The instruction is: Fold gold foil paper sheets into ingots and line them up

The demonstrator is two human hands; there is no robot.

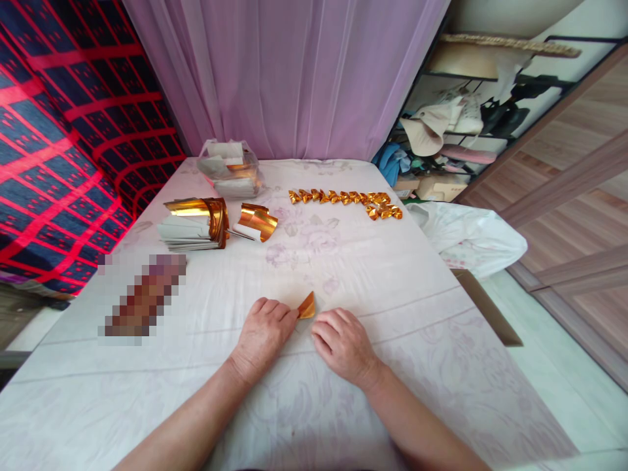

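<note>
Head view, looking down at your two bare hands resting knuckles-up near the near edge of a table covered with a pale floral cloth (pixel 441 340). Your left hand (pixel 262 337) pinches a small folded gold foil piece (pixel 307 305) with its fingertips; the piece sticks up tilted between both hands. Your right hand (pixel 343 343) lies just beside it, fingers curled loosely, fingertips close to the foil; whether they touch it cannot be told. Toward the far left sits a stack of gold-and-white foil sheets (pixel 193 224), with a smaller curled bundle of sheets (pixel 256 222) just to its right. At the far edge stands a clear plastic bag of sheets (pixel 229 169). Along the far right runs a row of finished folded gold pieces (pixel 343 198). A blurred patch lies at the left edge.
</note>
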